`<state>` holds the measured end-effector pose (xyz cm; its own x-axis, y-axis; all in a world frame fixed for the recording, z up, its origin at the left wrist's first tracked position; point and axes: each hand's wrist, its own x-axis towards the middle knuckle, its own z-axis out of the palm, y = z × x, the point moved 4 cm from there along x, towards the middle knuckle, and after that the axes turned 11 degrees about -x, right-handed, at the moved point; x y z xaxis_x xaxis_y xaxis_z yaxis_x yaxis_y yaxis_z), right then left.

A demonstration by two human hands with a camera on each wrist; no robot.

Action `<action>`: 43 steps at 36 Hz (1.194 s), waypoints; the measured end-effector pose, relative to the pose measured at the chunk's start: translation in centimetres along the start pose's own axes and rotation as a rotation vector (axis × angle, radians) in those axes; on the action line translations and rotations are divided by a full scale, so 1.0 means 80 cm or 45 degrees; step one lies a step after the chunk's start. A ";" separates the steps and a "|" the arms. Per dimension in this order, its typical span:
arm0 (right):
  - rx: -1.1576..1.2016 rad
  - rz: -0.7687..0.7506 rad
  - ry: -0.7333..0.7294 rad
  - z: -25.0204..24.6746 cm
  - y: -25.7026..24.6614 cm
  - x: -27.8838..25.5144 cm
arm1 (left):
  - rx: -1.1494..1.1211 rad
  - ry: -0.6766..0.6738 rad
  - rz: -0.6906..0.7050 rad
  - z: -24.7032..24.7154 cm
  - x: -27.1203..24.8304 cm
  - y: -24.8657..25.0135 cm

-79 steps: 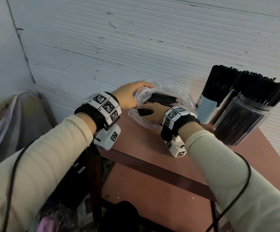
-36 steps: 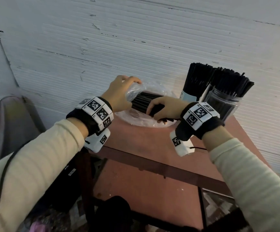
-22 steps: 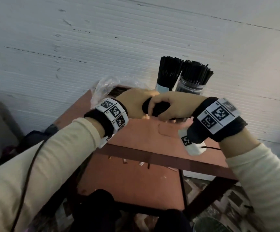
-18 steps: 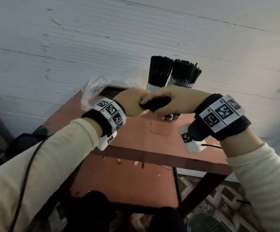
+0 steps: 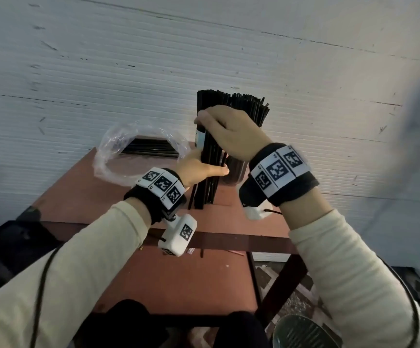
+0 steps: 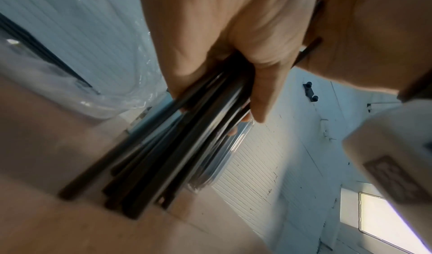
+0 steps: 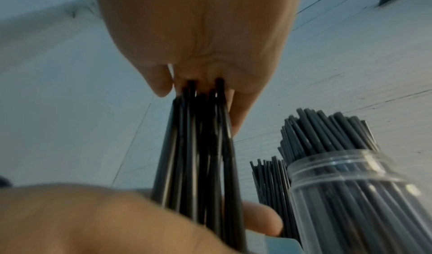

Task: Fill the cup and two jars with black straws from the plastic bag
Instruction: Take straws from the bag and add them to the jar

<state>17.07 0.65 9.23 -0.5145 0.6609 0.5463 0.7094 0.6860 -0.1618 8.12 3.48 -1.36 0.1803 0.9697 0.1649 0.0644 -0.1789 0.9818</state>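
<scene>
A: Start with the big things. The red-brown surface (image 5: 98, 197) carries the plastic bag (image 5: 108, 151) at about ten o'clock, mouth open, some black straws left lying inside. At twelve o'clock, against the wall, stand a cup (image 5: 199, 136) and a clear jar (image 7: 350, 193), both already packed with straws. A second jar I can't make out.

B: And the bundle (image 5: 207, 172)?

A: Upright in front of the cup, lower ends on the surface. The right hand (image 5: 231, 134) has its fingers curled round the bundle's top; the left hand (image 5: 199, 169) wraps the middle, thumb on one side and fingers on the other. The left wrist view shows the ends uneven, a few splaying outward.

B: What could go wrong?

A: I'd judge the loose outer straws the weak point: if either grip slackens while the ends are being squared, they could slide out and scatter. Both containers in view look crammed, so forcing more in could bend straws or tip the cup. The right wrist also sits close to the jar and might knock it.

B: Versus half a second back?

A: Then the bundle lay roughly level between both hands, above the surface. Now it stands vertical, resting on its ends, with the right hand moved up to the top.
</scene>
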 end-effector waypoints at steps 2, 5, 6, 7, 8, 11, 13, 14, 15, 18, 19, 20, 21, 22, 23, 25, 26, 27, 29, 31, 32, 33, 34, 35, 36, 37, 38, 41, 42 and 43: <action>0.002 -0.027 0.022 0.006 0.002 -0.003 | -0.014 0.027 -0.031 -0.002 0.001 -0.003; 0.031 -0.075 0.147 0.003 0.001 -0.002 | -0.017 -0.025 -0.004 -0.001 0.001 0.004; 0.024 -0.077 0.194 0.002 0.002 -0.001 | -0.025 -0.029 0.005 0.000 0.000 0.009; 0.017 -0.065 0.235 0.002 0.004 0.000 | -0.040 -0.020 0.005 -0.001 0.001 0.012; 0.013 -0.046 0.259 0.003 0.006 0.001 | -0.053 -0.013 0.004 -0.001 0.002 0.015; -0.002 0.021 0.225 0.014 0.012 0.002 | 0.005 -0.052 -0.043 -0.002 0.003 0.009; 0.015 0.044 0.202 0.022 0.014 0.000 | 0.055 -0.062 -0.125 -0.004 0.002 -0.006; 0.032 0.050 0.221 0.024 0.014 -0.002 | 0.066 -0.065 -0.167 -0.005 0.001 -0.014; 0.049 0.055 0.250 0.025 0.013 -0.004 | 0.073 -0.066 -0.208 -0.005 0.000 -0.021; 0.083 0.061 0.322 0.024 0.011 -0.008 | 0.087 -0.107 -0.243 -0.004 -0.004 -0.029; 0.084 0.058 0.330 0.024 0.010 -0.008 | 0.110 -0.127 -0.247 -0.003 -0.004 -0.027; 0.085 0.054 0.329 0.023 0.009 -0.008 | 0.138 -0.141 -0.250 -0.003 -0.005 -0.025; 0.090 0.052 0.321 0.022 0.009 -0.007 | 0.148 -0.144 -0.247 -0.003 -0.005 -0.023; 0.100 0.053 0.318 0.019 0.010 -0.007 | 0.130 -0.132 -0.229 -0.004 -0.005 -0.019; 0.111 0.064 0.327 0.015 0.011 -0.007 | 0.096 -0.107 -0.202 -0.005 -0.005 -0.016; 0.144 0.131 0.391 0.000 0.018 -0.010 | 0.030 -0.072 -0.147 -0.008 -0.005 -0.008; 0.181 0.179 0.422 -0.008 0.023 -0.014 | 0.011 -0.073 -0.127 -0.008 -0.008 -0.002; 0.236 0.226 0.430 -0.016 0.028 -0.017 | -0.008 -0.095 -0.115 -0.008 -0.011 0.004; 0.341 0.284 0.373 -0.025 0.036 -0.021 | 0.003 -0.198 -0.085 -0.004 -0.018 0.018; 0.399 0.275 0.238 -0.026 0.040 -0.024 | 0.058 -0.351 -0.043 0.004 -0.028 0.032; 0.436 0.252 0.134 -0.024 0.039 -0.024 | 0.082 -0.418 -0.036 0.008 -0.032 0.037; 0.481 0.226 0.013 -0.018 0.037 -0.026 | 0.101 -0.471 -0.031 0.011 -0.035 0.041; 0.518 0.203 -0.113 -0.012 0.034 -0.029 | 0.108 -0.512 -0.025 0.014 -0.037 0.045; 0.539 0.188 -0.222 -0.006 0.032 -0.032 | 0.091 -0.548 -0.022 0.017 -0.039 0.049; 0.544 0.177 -0.304 -0.002 0.028 -0.036 | 0.070 -0.591 -0.019 0.021 -0.042 0.052; 0.527 0.156 -0.350 0.002 0.025 -0.040 | 0.064 -0.637 -0.013 0.024 -0.042 0.052; 0.505 0.125 -0.365 0.003 0.021 -0.044 | 0.069 -0.671 0.001 0.027 -0.042 0.051; 0.468 0.112 -0.255 0.000 0.024 -0.046 | 0.094 -0.634 0.037 0.029 -0.032 0.044; 0.477 0.114 -0.209 -0.002 0.028 -0.042 | 0.097 -0.614 0.047 0.030 -0.025 0.043; 0.483 0.118 -0.161 -0.006 0.034 -0.037 | 0.107 -0.572 0.067 0.030 -0.018 0.043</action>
<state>20.77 0.39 7.59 -0.5288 0.7411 0.4138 0.5396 0.6698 -0.5101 10.40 1.08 1.53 0.5921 0.7938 0.1388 0.1200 -0.2572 0.9589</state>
